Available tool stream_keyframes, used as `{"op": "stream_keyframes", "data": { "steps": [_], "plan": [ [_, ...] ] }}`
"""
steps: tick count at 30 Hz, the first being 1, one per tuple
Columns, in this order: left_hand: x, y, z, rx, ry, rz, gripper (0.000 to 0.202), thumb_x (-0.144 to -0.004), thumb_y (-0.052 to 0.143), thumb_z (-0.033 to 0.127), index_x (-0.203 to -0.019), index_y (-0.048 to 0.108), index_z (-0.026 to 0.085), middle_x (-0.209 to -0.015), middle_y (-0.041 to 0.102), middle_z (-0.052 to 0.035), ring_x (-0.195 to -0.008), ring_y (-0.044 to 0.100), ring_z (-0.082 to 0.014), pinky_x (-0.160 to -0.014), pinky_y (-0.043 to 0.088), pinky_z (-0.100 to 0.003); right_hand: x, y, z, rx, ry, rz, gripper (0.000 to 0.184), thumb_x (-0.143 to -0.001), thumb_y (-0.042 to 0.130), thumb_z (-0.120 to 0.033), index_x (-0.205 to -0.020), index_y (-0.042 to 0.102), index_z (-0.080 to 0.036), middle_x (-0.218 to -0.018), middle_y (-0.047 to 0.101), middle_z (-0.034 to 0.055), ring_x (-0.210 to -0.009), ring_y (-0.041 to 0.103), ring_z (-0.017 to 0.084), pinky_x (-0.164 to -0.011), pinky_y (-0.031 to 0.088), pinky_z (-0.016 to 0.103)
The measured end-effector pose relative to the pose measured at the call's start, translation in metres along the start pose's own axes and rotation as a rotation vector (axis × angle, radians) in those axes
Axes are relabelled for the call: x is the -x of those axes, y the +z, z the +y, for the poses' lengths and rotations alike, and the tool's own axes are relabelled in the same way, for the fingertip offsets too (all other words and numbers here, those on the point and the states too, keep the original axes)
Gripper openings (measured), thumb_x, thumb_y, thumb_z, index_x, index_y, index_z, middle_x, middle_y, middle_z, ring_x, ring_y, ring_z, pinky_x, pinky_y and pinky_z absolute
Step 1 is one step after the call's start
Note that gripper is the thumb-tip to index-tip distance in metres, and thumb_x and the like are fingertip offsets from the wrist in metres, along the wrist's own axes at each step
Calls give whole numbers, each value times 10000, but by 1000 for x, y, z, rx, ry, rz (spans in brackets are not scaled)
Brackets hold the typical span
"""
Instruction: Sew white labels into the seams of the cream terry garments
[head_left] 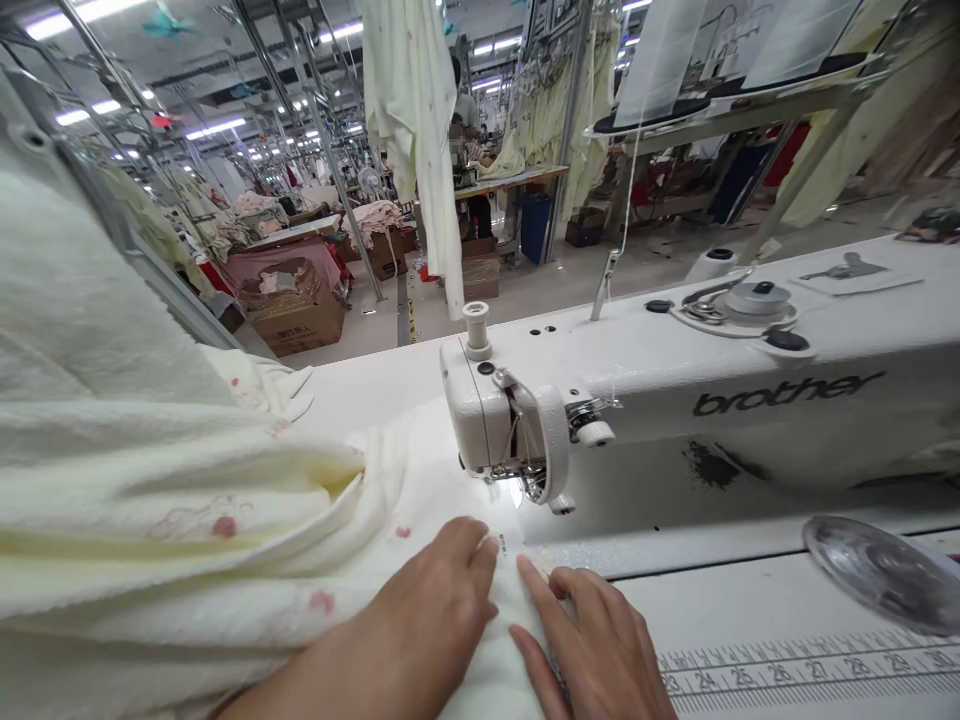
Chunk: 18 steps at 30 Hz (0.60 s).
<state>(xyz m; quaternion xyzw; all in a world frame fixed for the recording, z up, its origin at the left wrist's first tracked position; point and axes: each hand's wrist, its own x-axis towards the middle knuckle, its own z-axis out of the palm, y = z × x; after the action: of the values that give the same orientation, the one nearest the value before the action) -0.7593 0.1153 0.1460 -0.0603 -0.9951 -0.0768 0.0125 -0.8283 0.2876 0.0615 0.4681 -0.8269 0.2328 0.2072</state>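
A white Brother sewing machine (495,420) stands in front of me, with its lit needle area just beyond my fingertips. Pale cream fabric (285,560) printed with small pink motifs spreads from the left to beneath the needle area. On it, by the presser foot, lies a small white label (504,543) with dark print. My left hand (431,610) is closed at the label's left edge, its bent fingers gripping the fabric. My right hand (592,635) rests on the fabric right of the label, index finger stretched out and thumb apart.
A printed ruler (795,672) runs along the table's front edge. At the right is a clear round disc (877,572). Thread cones (660,70) stand above the machine. Behind are a cardboard box (296,315), hanging garments (416,110) and a person at another workstation.
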Motion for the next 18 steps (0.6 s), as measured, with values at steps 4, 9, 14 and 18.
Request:
{"op": "stream_keyframes", "data": {
  "steps": [4,9,14,18],
  "plan": [
    [10,2,0,-196,275,40,439,-958,430,239,-1311,418,-20,-1358,481,-211,-1329,387,-233,-1095,368,-319,-3,-2,-2,-12,27,6,364,-962,406,-297,-1254,526,-115,-989,544,112,-955,537,239,-784,455,362],
    [12,8,-4,-243,261,48,475,-964,432,286,-1352,400,14,-1396,448,-178,-1320,398,-239,-1069,409,-319,-2,1,0,-2,-11,10,372,-958,403,-304,-1252,523,-111,-987,531,113,-935,533,238,-761,447,356],
    [13,8,-3,-284,269,58,447,-985,360,292,-1344,427,34,-1385,469,-155,-1293,438,-230,-1035,441,-302,-1,0,1,1,-9,-23,371,-959,401,-288,-1270,502,-115,-999,517,112,-945,517,240,-773,439,362],
    [11,6,-2,-270,261,59,442,-979,381,298,-1329,447,37,-1365,490,-161,-1283,450,-239,-1052,422,-310,0,-1,2,4,-9,-31,378,-960,403,-305,-1276,493,-118,-1010,515,113,-955,511,238,-774,447,352]
  ]
}}
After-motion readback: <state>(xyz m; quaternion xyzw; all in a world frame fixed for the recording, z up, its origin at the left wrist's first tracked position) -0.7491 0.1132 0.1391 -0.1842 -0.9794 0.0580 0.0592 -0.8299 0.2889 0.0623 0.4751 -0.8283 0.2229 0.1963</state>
